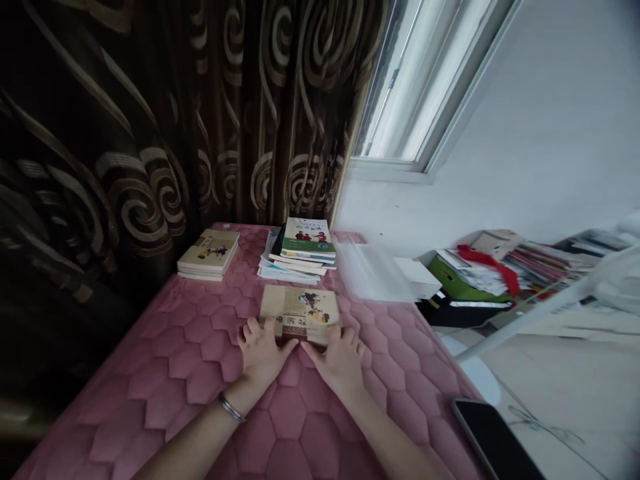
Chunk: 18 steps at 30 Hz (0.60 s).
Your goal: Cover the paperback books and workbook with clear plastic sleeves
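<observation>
Pink quilted tabletop (190, 360), curtain (150, 133) behind. Book (300, 308) lies flat, cover up. Left hand (261, 357) sits on the book's near left corner, right hand (341, 363) on its near right corner. Both grips are open, fingers flat on the cover, thumbs at the near edge, nothing clamped. Stack (303, 250) just beyond the book, pile (209, 253) beyond-left, phone (493, 440) well off to its near right. My read: even pressure both sides keeps the book square; soft quilting may drag.

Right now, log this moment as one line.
left hand: on tan book near edge | right hand: on same edge | tan book: flat on pink quilt | book stack: behind, untouched
</observation>
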{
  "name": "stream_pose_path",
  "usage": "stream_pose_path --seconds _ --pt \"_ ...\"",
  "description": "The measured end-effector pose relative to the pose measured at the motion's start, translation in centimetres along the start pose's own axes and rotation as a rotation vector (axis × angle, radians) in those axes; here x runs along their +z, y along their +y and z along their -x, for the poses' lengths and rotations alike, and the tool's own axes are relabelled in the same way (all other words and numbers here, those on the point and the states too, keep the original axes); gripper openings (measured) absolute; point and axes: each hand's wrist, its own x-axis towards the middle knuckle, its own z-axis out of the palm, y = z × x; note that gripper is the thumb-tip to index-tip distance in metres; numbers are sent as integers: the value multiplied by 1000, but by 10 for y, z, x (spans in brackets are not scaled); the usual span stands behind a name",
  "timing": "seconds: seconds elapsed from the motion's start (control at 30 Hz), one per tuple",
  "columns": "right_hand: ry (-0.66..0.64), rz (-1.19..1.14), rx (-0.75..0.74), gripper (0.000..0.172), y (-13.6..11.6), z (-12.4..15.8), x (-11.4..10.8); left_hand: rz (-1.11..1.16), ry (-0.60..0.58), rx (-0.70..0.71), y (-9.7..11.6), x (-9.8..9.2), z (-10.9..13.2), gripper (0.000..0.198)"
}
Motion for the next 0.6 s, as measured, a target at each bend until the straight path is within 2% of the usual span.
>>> stream_pose_path --seconds 0.17,0.27,0.4,0.6 --pt "-7 18 -4 64 7 -2 0 22 -13 8 -8 1 -4 49" --pt "-73 -33 -33 45 17 -6 -5 27 -32 56 -20 -5 -8 38" --pt "-171 -145 -75 25 34 -14 -10 45 -86 146 -35 -12 -14 37" --pt "-220 -276 -182 36 55 -21 -14 24 -58 208 -47 -4 -17 42"
